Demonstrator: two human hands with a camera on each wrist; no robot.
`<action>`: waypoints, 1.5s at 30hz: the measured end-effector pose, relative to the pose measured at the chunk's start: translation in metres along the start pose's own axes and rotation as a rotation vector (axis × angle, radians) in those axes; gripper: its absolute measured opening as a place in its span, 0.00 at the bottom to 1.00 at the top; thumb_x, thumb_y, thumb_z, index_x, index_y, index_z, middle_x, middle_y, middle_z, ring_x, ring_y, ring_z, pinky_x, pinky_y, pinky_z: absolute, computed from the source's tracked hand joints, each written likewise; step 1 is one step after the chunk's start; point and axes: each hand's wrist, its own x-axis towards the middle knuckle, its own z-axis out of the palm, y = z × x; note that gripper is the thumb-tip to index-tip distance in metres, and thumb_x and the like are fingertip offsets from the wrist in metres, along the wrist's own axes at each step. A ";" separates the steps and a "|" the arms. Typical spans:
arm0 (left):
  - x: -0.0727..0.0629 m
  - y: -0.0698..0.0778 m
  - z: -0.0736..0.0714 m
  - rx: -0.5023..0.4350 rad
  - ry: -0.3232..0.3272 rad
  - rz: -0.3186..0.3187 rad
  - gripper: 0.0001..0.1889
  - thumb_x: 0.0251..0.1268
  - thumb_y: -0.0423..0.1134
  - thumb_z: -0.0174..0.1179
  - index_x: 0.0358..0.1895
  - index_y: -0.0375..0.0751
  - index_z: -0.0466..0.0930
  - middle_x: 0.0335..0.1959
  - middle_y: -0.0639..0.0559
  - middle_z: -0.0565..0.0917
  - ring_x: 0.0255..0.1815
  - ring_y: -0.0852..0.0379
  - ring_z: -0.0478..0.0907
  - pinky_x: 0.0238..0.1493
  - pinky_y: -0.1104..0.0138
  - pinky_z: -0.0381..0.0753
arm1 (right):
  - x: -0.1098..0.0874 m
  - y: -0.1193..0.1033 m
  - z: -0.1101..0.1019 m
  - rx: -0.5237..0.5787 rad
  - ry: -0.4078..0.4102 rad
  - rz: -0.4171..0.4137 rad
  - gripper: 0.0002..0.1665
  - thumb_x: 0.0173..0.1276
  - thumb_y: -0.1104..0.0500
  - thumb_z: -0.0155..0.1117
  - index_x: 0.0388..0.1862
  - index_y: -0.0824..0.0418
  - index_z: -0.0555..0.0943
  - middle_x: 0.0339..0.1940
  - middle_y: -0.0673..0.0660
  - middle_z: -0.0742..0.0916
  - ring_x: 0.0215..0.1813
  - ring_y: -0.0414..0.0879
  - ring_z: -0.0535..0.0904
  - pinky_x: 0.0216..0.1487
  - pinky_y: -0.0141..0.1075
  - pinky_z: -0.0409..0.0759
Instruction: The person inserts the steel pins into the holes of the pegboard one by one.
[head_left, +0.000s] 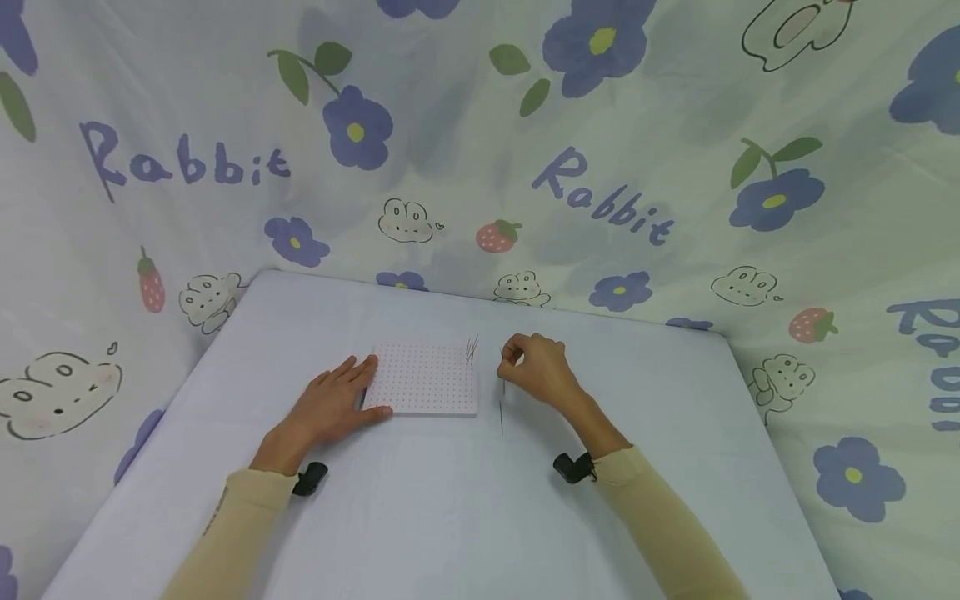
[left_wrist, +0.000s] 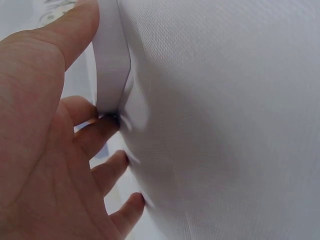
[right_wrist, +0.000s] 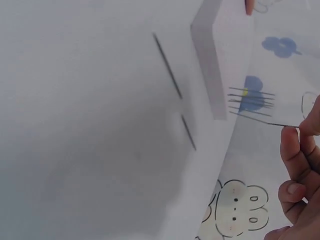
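Note:
A white board with a grid of small dots lies on the white table. My left hand rests at its left side, fingers spread, thumb along the front edge. In the left wrist view the fingertips touch the cloth and the board's corner. Several thin dark sticks stand up from the board's far right corner. To the right of the board, my right hand pinches another thin dark stick between thumb and index finger. Two more sticks lie on the table beside the board.
The white-covered table ends at a patterned curtain behind and at both sides. Black wrist cameras sit at both cuffs. Beige sleeves cover the forearms.

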 end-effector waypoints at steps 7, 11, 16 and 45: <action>-0.001 0.000 0.001 -0.001 0.006 0.001 0.50 0.67 0.65 0.59 0.79 0.32 0.54 0.80 0.39 0.57 0.80 0.34 0.51 0.74 0.35 0.52 | 0.009 -0.012 0.005 0.074 0.001 -0.031 0.03 0.58 0.55 0.64 0.32 0.49 0.81 0.30 0.41 0.86 0.35 0.43 0.74 0.60 0.63 0.67; -0.002 -0.001 0.002 -0.003 0.004 -0.001 0.50 0.67 0.65 0.59 0.79 0.33 0.53 0.80 0.39 0.57 0.80 0.34 0.50 0.74 0.35 0.52 | 0.014 -0.016 0.009 0.104 -0.003 -0.035 0.03 0.58 0.56 0.64 0.32 0.47 0.81 0.31 0.41 0.86 0.36 0.44 0.74 0.60 0.61 0.67; -0.002 -0.001 0.002 -0.003 0.009 0.004 0.50 0.67 0.64 0.59 0.79 0.32 0.54 0.80 0.38 0.57 0.80 0.33 0.51 0.73 0.35 0.53 | 0.019 -0.019 0.017 0.144 -0.023 -0.028 0.03 0.61 0.56 0.65 0.33 0.46 0.82 0.33 0.41 0.87 0.36 0.45 0.75 0.57 0.57 0.67; 0.000 0.000 0.000 0.002 0.011 0.001 0.50 0.66 0.65 0.60 0.79 0.33 0.53 0.80 0.39 0.58 0.80 0.34 0.51 0.73 0.35 0.53 | 0.027 -0.011 0.040 0.113 -0.082 0.006 0.03 0.66 0.52 0.68 0.38 0.46 0.85 0.40 0.43 0.90 0.50 0.48 0.84 0.65 0.61 0.62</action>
